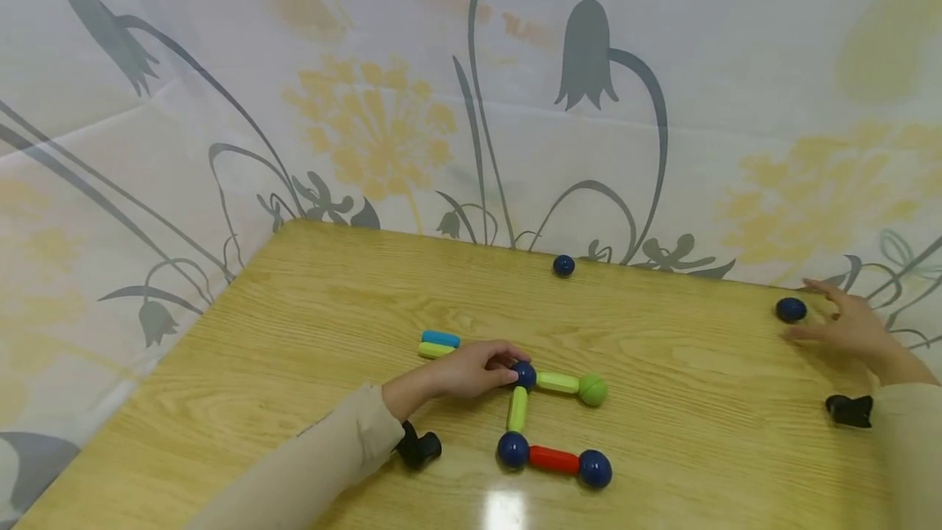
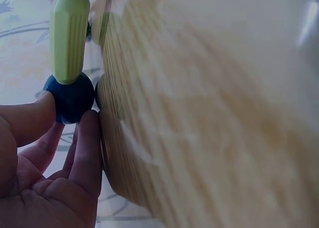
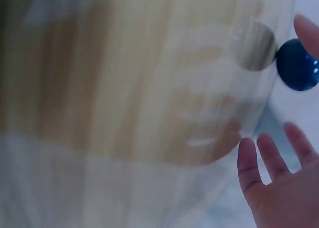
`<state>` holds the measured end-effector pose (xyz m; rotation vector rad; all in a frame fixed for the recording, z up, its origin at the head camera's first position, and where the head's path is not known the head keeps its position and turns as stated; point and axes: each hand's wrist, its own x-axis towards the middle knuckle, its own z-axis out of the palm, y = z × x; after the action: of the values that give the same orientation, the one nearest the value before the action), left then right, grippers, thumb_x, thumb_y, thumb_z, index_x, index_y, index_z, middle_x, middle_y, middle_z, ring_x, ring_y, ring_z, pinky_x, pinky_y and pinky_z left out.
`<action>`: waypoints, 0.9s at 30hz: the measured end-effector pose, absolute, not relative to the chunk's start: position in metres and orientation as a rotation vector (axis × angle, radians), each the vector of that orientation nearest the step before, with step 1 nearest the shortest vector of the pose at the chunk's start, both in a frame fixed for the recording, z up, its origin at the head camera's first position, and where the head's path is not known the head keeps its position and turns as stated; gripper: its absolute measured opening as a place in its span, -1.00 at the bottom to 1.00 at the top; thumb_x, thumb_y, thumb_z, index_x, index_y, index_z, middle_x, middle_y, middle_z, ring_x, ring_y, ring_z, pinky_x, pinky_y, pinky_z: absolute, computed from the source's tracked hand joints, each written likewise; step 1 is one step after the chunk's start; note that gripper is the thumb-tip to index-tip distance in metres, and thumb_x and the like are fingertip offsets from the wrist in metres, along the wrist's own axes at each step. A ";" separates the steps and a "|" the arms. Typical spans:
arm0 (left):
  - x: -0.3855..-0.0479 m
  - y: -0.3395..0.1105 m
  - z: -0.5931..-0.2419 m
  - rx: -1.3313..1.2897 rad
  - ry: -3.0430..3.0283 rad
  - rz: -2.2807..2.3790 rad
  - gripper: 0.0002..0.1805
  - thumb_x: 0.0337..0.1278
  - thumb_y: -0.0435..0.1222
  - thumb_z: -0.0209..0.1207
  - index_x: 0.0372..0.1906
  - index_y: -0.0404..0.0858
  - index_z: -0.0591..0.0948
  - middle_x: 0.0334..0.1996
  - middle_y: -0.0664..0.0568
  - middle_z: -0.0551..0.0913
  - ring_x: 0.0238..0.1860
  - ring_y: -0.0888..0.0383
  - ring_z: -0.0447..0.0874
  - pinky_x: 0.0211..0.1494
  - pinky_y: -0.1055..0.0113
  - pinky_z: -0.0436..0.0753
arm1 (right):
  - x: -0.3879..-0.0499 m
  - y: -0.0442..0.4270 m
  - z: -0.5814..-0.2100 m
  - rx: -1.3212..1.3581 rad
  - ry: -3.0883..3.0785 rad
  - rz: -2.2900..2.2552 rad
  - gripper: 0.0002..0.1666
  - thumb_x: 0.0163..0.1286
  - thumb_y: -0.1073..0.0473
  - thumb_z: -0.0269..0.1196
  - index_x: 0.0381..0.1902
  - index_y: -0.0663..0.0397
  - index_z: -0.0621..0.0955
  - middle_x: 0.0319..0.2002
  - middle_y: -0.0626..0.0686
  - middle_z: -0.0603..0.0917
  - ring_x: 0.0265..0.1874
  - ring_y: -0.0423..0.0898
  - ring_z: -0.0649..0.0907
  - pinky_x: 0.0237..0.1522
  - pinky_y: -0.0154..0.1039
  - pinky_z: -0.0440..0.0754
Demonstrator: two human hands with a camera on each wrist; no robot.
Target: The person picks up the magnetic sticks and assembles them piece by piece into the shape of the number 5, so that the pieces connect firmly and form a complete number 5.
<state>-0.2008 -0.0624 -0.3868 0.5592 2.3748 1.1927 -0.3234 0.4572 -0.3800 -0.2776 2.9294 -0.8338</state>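
Note:
Between thumb and fingers my left hand (image 1: pixel 471 370) pinches a dark blue ball (image 1: pixel 524 375), seen close up in the left wrist view as a blue ball (image 2: pixel 70 98) under a yellow-green rod (image 2: pixel 70 38). That ball joins one yellow-green rod (image 1: pixel 558 383) leading to a green ball (image 1: pixel 592 390) and another rod (image 1: pixel 518 410) leading to a blue ball (image 1: pixel 513 450). A red rod (image 1: pixel 553 460) links this one to a further blue ball (image 1: pixel 594 469). At the far right my right hand (image 1: pixel 854 330) spreads its fingers around a loose blue ball (image 1: pixel 791 310), apparently without gripping it.
A blue rod (image 1: pixel 441 339) and a yellow-green rod (image 1: pixel 437 350) lie side by side beyond the left hand. Another blue ball (image 1: pixel 563 266) sits by the table's back edge. A patterned cloth (image 1: pixel 412 105) hangs behind the wooden table (image 1: pixel 353 293).

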 end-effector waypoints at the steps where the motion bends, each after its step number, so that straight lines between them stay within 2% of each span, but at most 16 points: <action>1: -0.200 -0.063 -0.387 0.561 2.374 1.187 -0.69 0.36 -0.28 0.02 0.15 -0.16 0.50 -0.01 0.02 0.55 0.02 0.13 0.51 0.04 0.32 0.48 | -0.324 0.446 -0.381 -0.376 2.888 -0.825 0.03 0.25 0.06 0.30 0.38 0.45 -0.02 0.22 0.69 -0.06 0.06 0.68 0.08 -0.11 0.48 0.21; 3: -0.199 -0.064 -0.388 0.564 2.369 1.183 -0.69 0.36 -0.28 0.02 0.15 -0.15 0.50 -0.01 0.02 0.55 0.03 0.13 0.51 0.04 0.32 0.48 | -0.324 0.422 -0.382 -0.531 2.833 -0.802 -0.17 0.26 0.15 0.29 0.33 0.41 0.18 0.21 0.62 0.10 0.00 0.60 0.26 -0.15 0.37 0.35; 5: -0.198 -0.063 -0.388 0.559 2.364 1.182 -0.69 0.35 -0.27 0.03 0.14 -0.15 0.51 -0.01 0.02 0.54 0.03 0.13 0.50 0.04 0.31 0.48 | -0.323 0.395 -0.382 -0.663 2.816 -0.785 -0.40 0.27 0.25 0.27 0.19 0.43 0.38 0.13 0.56 0.28 -0.05 0.51 0.39 -0.15 0.27 0.44; 8: -0.197 -0.062 -0.388 0.551 2.357 1.188 -0.69 0.35 -0.26 0.03 0.14 -0.14 0.51 0.00 0.02 0.54 0.04 0.12 0.49 0.06 0.29 0.47 | -0.317 0.351 -0.378 -0.821 2.829 -0.733 -0.60 0.21 0.32 0.30 0.00 0.38 0.53 -0.01 0.46 0.46 -0.14 0.38 0.53 -0.20 0.16 0.52; 13: -0.199 -0.061 -0.387 0.550 2.375 1.177 -0.70 0.35 -0.26 0.04 0.13 -0.12 0.52 0.00 0.02 0.54 0.04 0.12 0.49 0.06 0.29 0.46 | -0.308 0.280 -0.373 -1.009 2.713 -0.771 -0.63 0.16 0.33 0.34 -0.05 0.31 0.57 -0.10 0.28 0.55 -0.15 0.24 0.58 -0.15 0.07 0.56; 18: -0.202 -0.063 -0.388 0.561 2.383 1.172 -0.69 0.35 -0.26 0.04 0.13 -0.13 0.52 -0.01 0.02 0.54 0.02 0.12 0.49 0.04 0.29 0.46 | -0.302 0.224 -0.371 -1.084 2.614 -0.773 -0.65 0.19 0.29 0.33 -0.05 0.24 0.58 -0.10 0.16 0.57 -0.15 0.12 0.58 -0.16 -0.04 0.57; 27: -0.201 -0.063 -0.386 0.548 2.369 1.186 -0.69 0.35 -0.27 0.03 0.15 -0.13 0.52 0.00 0.00 0.54 0.02 0.11 0.50 0.06 0.25 0.46 | -0.295 0.186 -0.367 -1.129 2.569 -0.766 -0.61 0.18 0.33 0.31 -0.01 0.29 0.54 -0.10 0.16 0.56 -0.15 0.11 0.56 -0.13 0.00 0.55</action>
<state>-0.2012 -0.0633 -0.3863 0.5481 2.3688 1.1859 -0.2948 0.1860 -0.3667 -1.1295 2.5688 -0.7657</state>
